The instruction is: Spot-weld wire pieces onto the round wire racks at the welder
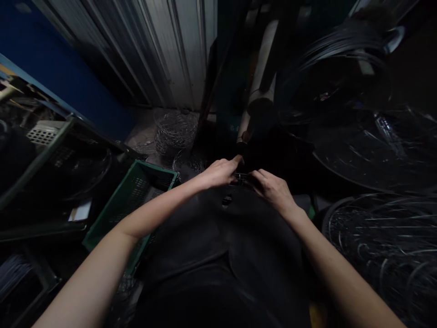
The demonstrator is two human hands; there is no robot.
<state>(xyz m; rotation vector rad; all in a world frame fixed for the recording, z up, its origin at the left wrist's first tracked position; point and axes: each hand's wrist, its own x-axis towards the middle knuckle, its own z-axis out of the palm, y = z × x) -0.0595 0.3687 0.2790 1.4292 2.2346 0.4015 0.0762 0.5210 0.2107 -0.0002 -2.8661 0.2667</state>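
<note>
My left hand [221, 173] is closed at the middle of the view, fingers curled round something I cannot make out. Just to its right, my right hand [270, 186] has bent fingers pressed together at a small wire-like piece [241, 178] that lies between the two hands. Both hands are close together above the front of my dark clothing [218, 237]. Directly beyond them a pale metal cylinder [261, 86] points down toward the hands. Deep shadow hides the fingertips and the exact grip.
A green plastic crate [118, 205] stands to the left. Tangled wire [175, 132] lies on the floor by the corrugated metal wall [180, 50]. Wire coils [348, 50] and a large round container of wire [385, 246] are at the right. A blue panel [68, 68] is at the upper left.
</note>
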